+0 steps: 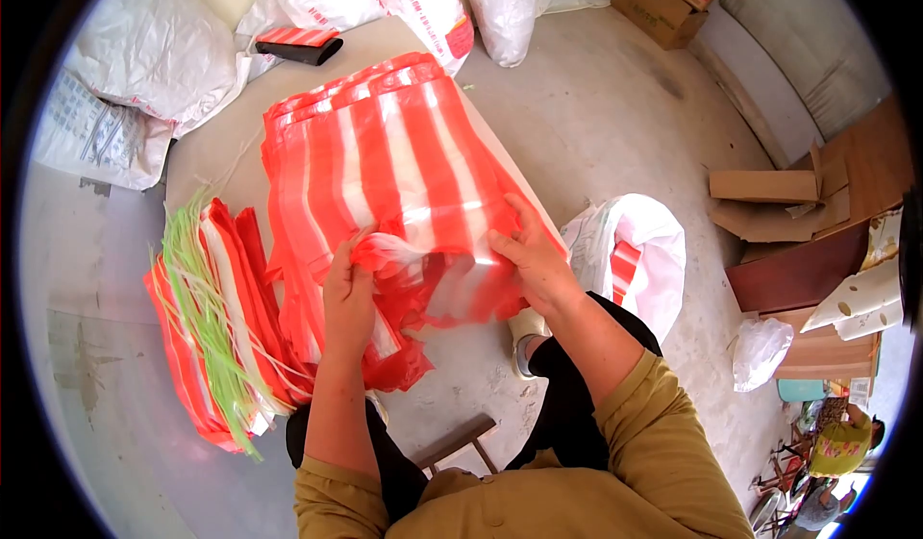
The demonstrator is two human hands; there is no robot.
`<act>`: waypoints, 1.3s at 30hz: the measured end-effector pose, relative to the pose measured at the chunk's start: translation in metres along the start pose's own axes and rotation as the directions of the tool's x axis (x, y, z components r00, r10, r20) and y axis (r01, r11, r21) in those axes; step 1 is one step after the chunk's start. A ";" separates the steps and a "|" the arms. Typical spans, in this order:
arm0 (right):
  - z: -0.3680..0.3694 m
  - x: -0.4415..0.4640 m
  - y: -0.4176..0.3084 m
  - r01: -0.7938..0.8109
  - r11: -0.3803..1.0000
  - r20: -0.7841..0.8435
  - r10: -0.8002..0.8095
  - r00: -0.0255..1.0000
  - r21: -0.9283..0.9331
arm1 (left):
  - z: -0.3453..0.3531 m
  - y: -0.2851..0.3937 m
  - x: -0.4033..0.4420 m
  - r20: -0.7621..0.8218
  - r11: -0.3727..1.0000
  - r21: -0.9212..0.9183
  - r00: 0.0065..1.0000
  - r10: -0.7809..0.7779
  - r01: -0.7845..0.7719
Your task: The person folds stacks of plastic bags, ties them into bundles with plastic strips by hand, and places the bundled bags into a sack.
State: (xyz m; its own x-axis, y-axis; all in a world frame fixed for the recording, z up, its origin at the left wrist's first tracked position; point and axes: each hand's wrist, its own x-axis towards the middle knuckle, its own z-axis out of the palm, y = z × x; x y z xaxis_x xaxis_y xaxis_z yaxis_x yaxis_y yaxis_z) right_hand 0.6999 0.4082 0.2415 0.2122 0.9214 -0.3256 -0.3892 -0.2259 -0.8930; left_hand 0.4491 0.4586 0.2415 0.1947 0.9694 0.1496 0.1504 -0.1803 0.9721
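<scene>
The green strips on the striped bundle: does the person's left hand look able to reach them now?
Probably yes. The green strips lie uncovered near the left hand, and nothing tall stands between. It would likely first release the striped plastic it pinches.

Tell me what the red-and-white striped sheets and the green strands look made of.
Striped sheets: probably thin plastic film, glossy, judging by bright highlights and crinkled edges. Green strands: perhaps plastic ribbon, finish unclear; they lie thin and limp, so fibre is possible.

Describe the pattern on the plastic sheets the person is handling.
The plastic sheets have red and white stripes, seen best in the head view.
</scene>
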 end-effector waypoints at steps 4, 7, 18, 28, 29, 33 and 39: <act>-0.001 -0.010 -0.016 -0.036 0.999 0.011 0.036 0.999 0.004 | -0.001 0.003 -0.001 0.029 1.000 -0.024 1.000 -0.005 0.006; -0.008 -0.005 -0.009 -0.003 1.000 0.027 0.003 1.000 -0.001 | -0.002 0.004 -0.002 0.037 0.998 -0.023 0.997 -0.064 0.065; -0.009 0.003 0.010 -0.002 0.999 -0.044 0.003 0.999 0.033 | 0.004 0.010 -0.002 -0.005 0.995 -0.071 0.997 -0.075 0.075; 0.013 0.006 -0.010 -0.027 0.968 0.056 0.014 0.998 0.251 | -0.001 -0.003 0.002 -0.010 0.989 -0.135 0.998 -0.058 0.056; 0.011 0.008 -0.008 -0.006 0.970 0.061 -0.010 0.998 0.244 | -0.001 -0.003 0.002 -0.014 0.989 -0.138 0.999 -0.047 0.045; 0.000 0.017 0.000 0.068 0.986 0.083 -0.082 0.993 0.154 | -0.003 0.001 0.001 -0.003 0.987 -0.146 0.998 -0.069 0.067; -0.003 0.025 0.002 0.114 0.992 0.055 -0.116 0.992 0.054 | -0.003 0.005 0.003 -0.001 0.968 -0.210 0.990 -0.139 0.135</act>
State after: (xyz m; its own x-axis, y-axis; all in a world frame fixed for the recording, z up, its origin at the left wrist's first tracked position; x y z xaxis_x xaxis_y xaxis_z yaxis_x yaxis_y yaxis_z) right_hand 0.7072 0.4303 0.2308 0.2065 0.9574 -0.2018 -0.4100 -0.1026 -0.9063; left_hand 0.4475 0.4609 0.2469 0.1708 0.9852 0.0136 -0.0312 -0.0084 0.9995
